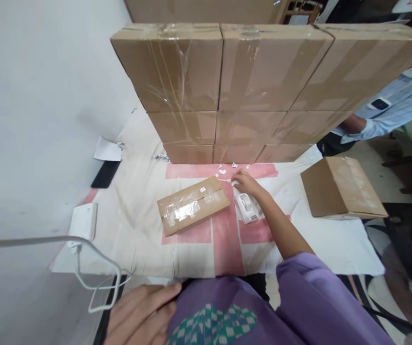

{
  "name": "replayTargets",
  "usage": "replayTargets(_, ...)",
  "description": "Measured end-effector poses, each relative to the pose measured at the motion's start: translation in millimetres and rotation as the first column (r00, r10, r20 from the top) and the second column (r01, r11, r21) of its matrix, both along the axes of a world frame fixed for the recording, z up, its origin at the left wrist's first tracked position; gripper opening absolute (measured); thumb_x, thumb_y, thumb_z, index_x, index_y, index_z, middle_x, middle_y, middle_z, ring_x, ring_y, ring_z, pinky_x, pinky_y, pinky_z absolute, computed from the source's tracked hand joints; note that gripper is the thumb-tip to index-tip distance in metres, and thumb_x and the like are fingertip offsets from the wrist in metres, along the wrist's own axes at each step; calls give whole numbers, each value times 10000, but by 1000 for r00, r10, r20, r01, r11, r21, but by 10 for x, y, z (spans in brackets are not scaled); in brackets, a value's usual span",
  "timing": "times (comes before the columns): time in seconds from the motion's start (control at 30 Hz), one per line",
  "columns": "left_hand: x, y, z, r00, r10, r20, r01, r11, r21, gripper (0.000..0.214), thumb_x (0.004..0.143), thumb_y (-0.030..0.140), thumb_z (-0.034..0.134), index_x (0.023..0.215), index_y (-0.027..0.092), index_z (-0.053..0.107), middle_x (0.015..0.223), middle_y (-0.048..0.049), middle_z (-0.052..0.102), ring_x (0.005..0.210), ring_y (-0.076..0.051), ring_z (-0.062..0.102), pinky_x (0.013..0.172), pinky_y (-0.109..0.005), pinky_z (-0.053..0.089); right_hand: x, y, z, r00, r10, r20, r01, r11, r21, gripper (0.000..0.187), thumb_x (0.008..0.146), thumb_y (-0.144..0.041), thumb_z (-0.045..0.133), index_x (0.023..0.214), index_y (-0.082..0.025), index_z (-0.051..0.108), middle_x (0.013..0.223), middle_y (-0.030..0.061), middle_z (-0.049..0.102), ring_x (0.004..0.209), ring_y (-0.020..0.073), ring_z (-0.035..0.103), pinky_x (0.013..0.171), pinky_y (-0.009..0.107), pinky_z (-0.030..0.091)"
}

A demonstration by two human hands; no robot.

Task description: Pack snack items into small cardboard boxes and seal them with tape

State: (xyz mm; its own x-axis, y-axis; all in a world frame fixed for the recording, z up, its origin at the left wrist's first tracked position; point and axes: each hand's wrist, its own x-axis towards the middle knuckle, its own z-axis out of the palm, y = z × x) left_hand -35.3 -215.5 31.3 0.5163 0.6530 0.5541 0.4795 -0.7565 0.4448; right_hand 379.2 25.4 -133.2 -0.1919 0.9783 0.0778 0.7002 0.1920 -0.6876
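Half-curled right hand (247,184) beside tape dispenser (248,211)

a paper (107,149) lay just beyond a phone (106,174); a cable (48,239) looped near a white device (84,221).

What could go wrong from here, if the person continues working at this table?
The white cable loops beside the left hand, so it might snag. White scraps lie near the right hand and tape dispenser; they could stick to tape. The cardboard box at the right edge of the table might fall if bumped.
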Motion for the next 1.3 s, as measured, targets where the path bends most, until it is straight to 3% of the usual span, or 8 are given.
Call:
replayTargets(0.1, 197, 296, -50, 990, -34, -135, 38, 999, 30, 258, 898, 53, 613, 1118, 169, 684, 1131, -110, 768, 970, -212, 708, 864, -353, 572, -41, 6, 37, 998, -34, -55, 36, 998, 41, 59, 788, -129, 616, 759, -179, 628, 943, 77, 541, 920, 247, 558, 936, 430, 487)
replayTargets(0.23, 545, 835, -366, 956, 190, -223, -205, 978, -48, 305, 981, 246, 581, 1282, 219, 620, 1333, -128, 682, 1223, -295, 632, 1003, -470, 519, -142, -225, 221, 983, -79, -165, 101, 986, 133, 75, 911, -202, 518, 849, -202, 559, 939, 76, 567, 920, 242, 547, 889, 403, 468)
replayTargets(0.33, 656, 1298, -602, 825, 462, -327, -534, 827, -179, 525, 1006, 470, 499, 1441, 177, 515, 1578, -215, 448, 1458, -433, 409, 1114, -660, 403, -296, -568, 421, 972, -35, -231, 74, 984, 163, 75, 948, -233, 534, 876, -216, 544, 1006, 77, 606, 970, 232, 572, 865, 365, 456)
replayTargets(0.4, 599, 1590, -697, 762, 520, -387, -623, 751, -219, 633, 992, 551, 476, 1492, 163, 473, 1625, -226, 373, 1509, -473, 305, 1150, -720, 322, -433, -820, 533, 956, 7, -294, 37, 989, 146, 89, 969, -232, 535, 881, -221, 536, 1040, 69, 618, 955, 211, 587, 826, 337, 453)
replayTargets(0.6, 15, 2177, -730, 914, 198, -354, -304, 912, -276, 621, 979, 591, 481, 1479, 223, 493, 1542, -116, 507, 1490, -351, 364, 1236, -576, 324, -787, -1362, 562, 877, 44, -479, -46, 999, 8, 93, 965, -184, 574, 903, -227, 520, 1062, 55, 602, 885, 179, 570, 781, 310, 450)
replayTargets(0.73, -280, 2290, -721, 960, 38, -278, -130, 939, -319, 568, 984, 545, 523, 1463, 241, 499, 1522, -103, 518, 1461, -302, 412, 1251, -548, 312, -901, -1454, 458, 877, 125, -464, -151, 988, -20, 89, 962, -188, 594, 919, -225, 526, 1121, 62, 575, 944, 185, 575, 855, 328, 470)
replayTargets(0.87, -338, 2301, -711, 968, 24, -250, -109, 938, -330, 544, 990, 525, 516, 1450, 234, 503, 1508, -119, 522, 1449, -304, 426, 1250, -553, 308, -968, -1411, 488, 882, 214, -420, -263, 963, -61, 55, 966, -217, 606, 956, -218, 552, 1211, 81, 514, 1067, 210, 580, 905, 338, 491)
replayTargets(1.3, -311, 2312, -693, 968, 13, -252, -95, 944, -316, 536, 989, 508, 522, 1445, 227, 511, 1492, -124, 532, 1425, -318, 448, 1237, -531, 325, -1064, -1243, 679, 918, 239, -316, -265, 963, -42, 75, 955, -194, 625, 984, -217, 561, 1358, 102, 418, 1244, 256, 539, 1087, 429, 455)
